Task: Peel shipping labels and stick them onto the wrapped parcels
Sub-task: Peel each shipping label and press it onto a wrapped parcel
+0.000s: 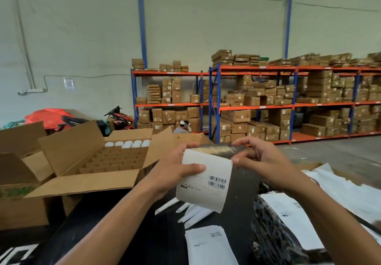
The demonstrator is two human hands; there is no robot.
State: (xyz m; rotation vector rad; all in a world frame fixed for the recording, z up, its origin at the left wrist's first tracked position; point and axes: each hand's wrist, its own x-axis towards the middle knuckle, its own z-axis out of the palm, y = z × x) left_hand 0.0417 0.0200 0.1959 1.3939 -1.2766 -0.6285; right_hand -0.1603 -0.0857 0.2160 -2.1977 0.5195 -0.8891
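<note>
At nine o'clock an open carton (pixel 86 161) sits on the dark desk (pixel 127 223). The left hand (pixel 175 167) clamps a curled shipping label (pixel 204 180), thumb across its face. At three o'clock the right hand (pixel 266 161) pinches the label's upper edge, fingers (pixel 243 141) narrow. A black wrapped parcel (pixel 274 242) lies at five o'clock.

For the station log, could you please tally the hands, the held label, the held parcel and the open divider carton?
Hands: 2, left hand and right hand
Printed label: 1
Black parcel: 1
Open divider carton: 1
Total: 5
</note>
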